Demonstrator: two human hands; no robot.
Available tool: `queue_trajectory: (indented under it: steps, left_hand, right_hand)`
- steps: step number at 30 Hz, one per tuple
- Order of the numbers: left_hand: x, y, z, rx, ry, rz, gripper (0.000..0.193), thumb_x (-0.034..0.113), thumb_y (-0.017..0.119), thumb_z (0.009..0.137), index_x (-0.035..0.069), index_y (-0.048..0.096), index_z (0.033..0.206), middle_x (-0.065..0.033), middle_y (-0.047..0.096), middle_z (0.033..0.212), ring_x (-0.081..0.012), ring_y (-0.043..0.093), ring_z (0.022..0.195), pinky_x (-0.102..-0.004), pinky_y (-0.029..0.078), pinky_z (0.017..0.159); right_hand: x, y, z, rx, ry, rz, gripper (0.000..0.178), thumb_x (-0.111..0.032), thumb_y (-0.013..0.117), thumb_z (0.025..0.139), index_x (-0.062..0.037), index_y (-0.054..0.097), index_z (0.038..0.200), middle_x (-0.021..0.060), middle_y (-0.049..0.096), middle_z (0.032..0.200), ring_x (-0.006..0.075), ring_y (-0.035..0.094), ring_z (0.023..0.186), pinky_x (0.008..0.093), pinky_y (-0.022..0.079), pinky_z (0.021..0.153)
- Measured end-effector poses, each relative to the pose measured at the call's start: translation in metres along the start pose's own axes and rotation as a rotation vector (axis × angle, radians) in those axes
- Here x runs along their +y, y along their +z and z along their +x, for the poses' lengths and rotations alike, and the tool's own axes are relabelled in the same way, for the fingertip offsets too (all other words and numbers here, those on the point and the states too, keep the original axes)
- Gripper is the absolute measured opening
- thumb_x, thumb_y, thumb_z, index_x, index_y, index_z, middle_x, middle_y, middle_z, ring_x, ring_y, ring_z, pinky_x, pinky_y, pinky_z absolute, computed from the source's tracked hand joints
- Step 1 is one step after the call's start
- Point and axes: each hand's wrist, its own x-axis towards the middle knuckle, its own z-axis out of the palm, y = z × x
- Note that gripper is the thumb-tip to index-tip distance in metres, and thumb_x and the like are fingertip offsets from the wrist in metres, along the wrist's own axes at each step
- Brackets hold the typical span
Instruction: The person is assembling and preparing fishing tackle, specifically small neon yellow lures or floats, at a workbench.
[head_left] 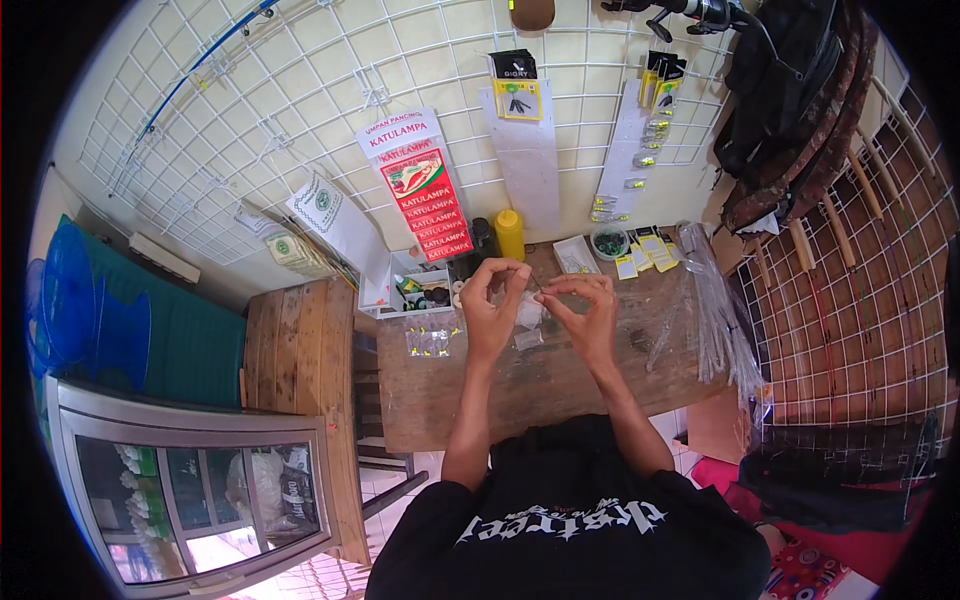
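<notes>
Above the middle of the wooden table, my left hand and my right hand are raised with their fingertips close together. Each has thumb and forefinger pinched. A thin dark sliver seems to lie between the fingertips, too small to make out. Just below them on the table is a crumpled clear plastic bag beside a small clear packet. Left of my left wrist lie several small clear packets with yellow bits.
At the table's back stand a white box of small goods, a yellow bottle, a round tub and yellow cards. Long clear plastic sleeves lie right. A white wire grid rises behind; a glass cabinet stands left.
</notes>
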Motion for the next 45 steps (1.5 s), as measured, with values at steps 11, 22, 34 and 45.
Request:
queue_trajectory:
  steps: [11, 22, 34, 45]
  left_hand:
    - [-0.011, -0.015, -0.009, -0.049, 0.067, 0.235, 0.009, 0.01, 0.057, 0.092, 0.001, 0.057, 0.089, 0.0007, 0.06, 0.081, -0.0037, 0.044, 0.068, -0.0202, 0.036, 0.062]
    - [-0.021, -0.031, -0.013, -0.119, -0.285, 0.124, 0.022, 0.01, 0.057, 0.091, -0.002, 0.061, 0.073, -0.0016, 0.062, 0.082, -0.0065, 0.046, 0.065, -0.0226, 0.035, 0.059]
    - [0.028, -0.015, 0.014, -0.414, 0.206, 0.554, 0.035, 0.018, 0.08, 0.064, 0.011, 0.068, 0.097, -0.0011, 0.067, 0.087, -0.0197, 0.054, 0.073, -0.031, 0.04, 0.074]
    - [0.024, -0.013, 0.015, -0.477, 0.189, 0.661, 0.013, 0.018, 0.077, 0.07, 0.009, 0.072, 0.078, -0.004, 0.06, 0.066, -0.0192, 0.05, 0.065, -0.0311, 0.036, 0.065]
  right_hand:
    - [0.003, -0.005, 0.002, 0.037, -0.077, -0.064, 0.013, -0.013, 0.079, 0.067, -0.0111, 0.069, 0.075, -0.0018, 0.068, 0.084, 0.0201, 0.051, 0.094, 0.0374, 0.034, 0.087]
    - [0.008, -0.018, 0.008, 0.084, -0.397, -0.293, 0.018, -0.01, 0.077, 0.064, -0.0137, 0.065, 0.076, -0.0055, 0.063, 0.089, 0.022, 0.049, 0.1, 0.0397, 0.032, 0.088]
    - [0.001, -0.033, 0.029, -0.163, -0.611, -0.375, 0.017, -0.013, 0.076, 0.064, -0.0128, 0.064, 0.077, -0.0053, 0.059, 0.098, 0.0216, 0.049, 0.103, 0.042, 0.032, 0.09]
    - [-0.009, -0.044, 0.033, -0.23, -0.557, -0.402, 0.015, -0.016, 0.076, 0.068, -0.013, 0.067, 0.079, -0.003, 0.066, 0.084, 0.0206, 0.052, 0.099, 0.0378, 0.034, 0.089]
